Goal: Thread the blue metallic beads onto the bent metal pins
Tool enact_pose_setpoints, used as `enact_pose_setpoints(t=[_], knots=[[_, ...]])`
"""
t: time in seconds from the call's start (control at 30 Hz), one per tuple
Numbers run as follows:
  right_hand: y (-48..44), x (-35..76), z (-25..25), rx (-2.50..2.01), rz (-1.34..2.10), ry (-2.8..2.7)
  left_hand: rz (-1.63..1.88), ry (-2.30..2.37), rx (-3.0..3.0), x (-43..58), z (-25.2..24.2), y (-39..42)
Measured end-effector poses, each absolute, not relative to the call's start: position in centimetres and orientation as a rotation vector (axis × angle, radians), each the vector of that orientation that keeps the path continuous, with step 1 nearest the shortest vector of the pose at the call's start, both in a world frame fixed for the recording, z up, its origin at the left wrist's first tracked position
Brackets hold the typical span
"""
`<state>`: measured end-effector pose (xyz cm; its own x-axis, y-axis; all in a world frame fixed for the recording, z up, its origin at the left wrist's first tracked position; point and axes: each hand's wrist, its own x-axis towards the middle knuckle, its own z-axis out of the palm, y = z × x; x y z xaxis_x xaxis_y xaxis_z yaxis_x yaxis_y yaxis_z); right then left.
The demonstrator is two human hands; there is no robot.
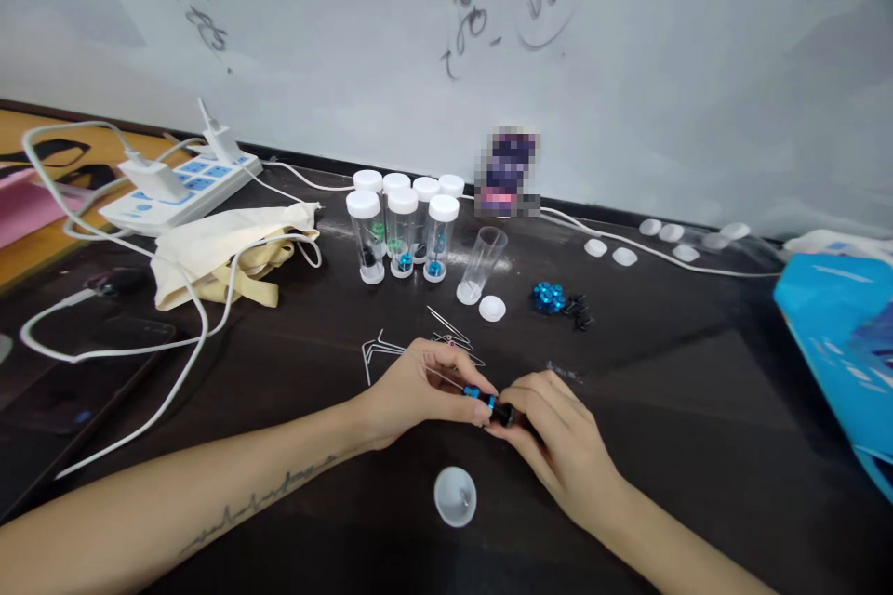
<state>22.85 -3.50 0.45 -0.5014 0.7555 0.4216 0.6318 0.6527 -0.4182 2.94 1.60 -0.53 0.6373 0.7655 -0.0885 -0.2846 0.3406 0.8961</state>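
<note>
Between my two hands is a small blue and black cylindrical piece (497, 407). My left hand (419, 386) pinches its blue end with thumb and fingertips, and a thin metal rod (443, 376) runs from that end back under the fingers. My right hand (562, 432) is closed around the black end, its fingertips partly hidden. Bent metal rods like hex keys (383, 347) lie just beyond my left hand. A small whitish cup (456, 497) stands in front of my hands. Farther back are blue round parts (549, 297) and small black pieces like screws (579, 311).
Several white-capped clear tubes (403, 232) stand at the back, holding coloured parts. Beside them are an uncapped tube (481, 268) and a white cap (492, 308). A power strip (188, 191), cables and a cream cloth bag (209, 251) occupy the left; a blue bag (830, 335) sits right.
</note>
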Motion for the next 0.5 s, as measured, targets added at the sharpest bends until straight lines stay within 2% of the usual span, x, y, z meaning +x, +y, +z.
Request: enact_pose_setpoints(t=[0.5], knots=[[-3.46, 23.08, 0.32, -1.066, 0.376, -2.289, 0.736, 0.567, 1.041, 2.94, -0.44, 1.57]])
